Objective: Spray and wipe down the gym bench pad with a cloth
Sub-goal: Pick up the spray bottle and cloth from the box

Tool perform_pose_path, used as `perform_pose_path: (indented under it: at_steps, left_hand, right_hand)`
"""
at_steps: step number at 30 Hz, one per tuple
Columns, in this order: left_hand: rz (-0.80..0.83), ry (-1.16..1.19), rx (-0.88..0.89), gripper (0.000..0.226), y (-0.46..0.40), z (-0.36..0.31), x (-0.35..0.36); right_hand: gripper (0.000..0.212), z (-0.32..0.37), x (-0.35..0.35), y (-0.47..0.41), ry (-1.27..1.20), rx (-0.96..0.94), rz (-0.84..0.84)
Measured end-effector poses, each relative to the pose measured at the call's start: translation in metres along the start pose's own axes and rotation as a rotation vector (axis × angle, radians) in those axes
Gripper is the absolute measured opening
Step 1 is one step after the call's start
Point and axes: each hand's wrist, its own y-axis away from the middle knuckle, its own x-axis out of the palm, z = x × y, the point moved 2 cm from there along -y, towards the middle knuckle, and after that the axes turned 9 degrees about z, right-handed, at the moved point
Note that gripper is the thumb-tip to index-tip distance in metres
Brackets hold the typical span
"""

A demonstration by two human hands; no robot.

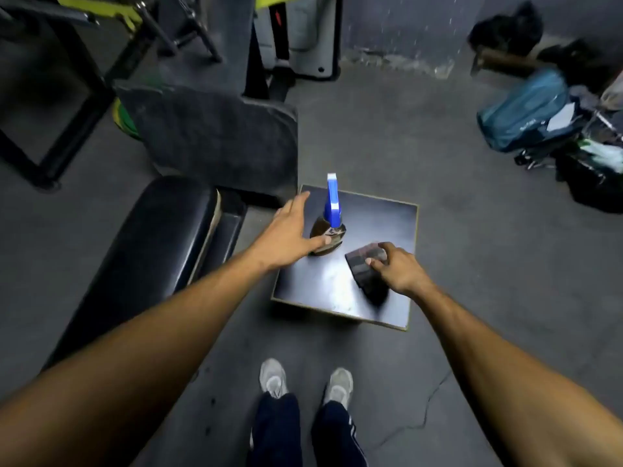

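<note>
Grey concrete floor (455, 230), cracked near my shoes (305, 382). A small dark square table (387, 298) stands beside the black bench pad (161, 237), on my left. On it: the spray bottle (328, 230), upright, blue trigger head. My left hand (291, 230) is spread open, thumb at the bottle. My right hand (396, 269) grips the dark cloth (365, 267) on the tabletop. Bags (532, 112) lie heaped far right.

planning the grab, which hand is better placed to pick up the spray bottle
Left. The left hand is open right beside the spray bottle on the small table, thumb at its base. The right hand already grips the cloth.
</note>
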Motion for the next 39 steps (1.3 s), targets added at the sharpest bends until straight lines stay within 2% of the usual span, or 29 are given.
perform_pose_path:
  at_steps: [4,12,15,18,24,29,34,39]
  left_hand:
    - [0.005,0.118,0.086,0.106,-0.038,0.014,0.012]
    - [-0.013,0.300,0.206,0.067,-0.057,0.018,0.030]
    - [-0.032,0.336,0.201,0.068,-0.055,0.021,0.034]
    - [-0.048,0.343,0.199,0.074,-0.054,0.020,0.034]
    - [-0.114,0.302,0.232,0.064,-0.042,0.018,0.030]
    - [-0.152,0.356,0.159,0.070,-0.014,0.033,0.023]
    - [-0.313,0.431,0.055,0.068,0.041,0.077,0.010]
    - [-0.502,0.448,-0.067,0.067,0.111,0.135,-0.017]
  right_hand:
    - [0.063,-0.016,0.021,-0.032,0.013,0.081,0.023]
    - [0.052,-0.027,0.046,-0.048,0.089,0.098,-0.165]
    - [0.062,-0.027,0.048,-0.047,0.044,0.115,-0.181]
    - [0.073,-0.027,0.049,-0.046,-0.105,0.170,-0.178]
    - [0.036,-0.028,0.056,-0.043,-0.329,0.243,-0.069]
    - [0.018,-0.002,0.059,-0.034,-0.315,0.142,-0.055]
    - [0.017,0.054,0.064,-0.033,-0.257,-0.001,-0.020]
    - [0.022,0.135,0.093,-0.042,-0.247,-0.129,0.101]
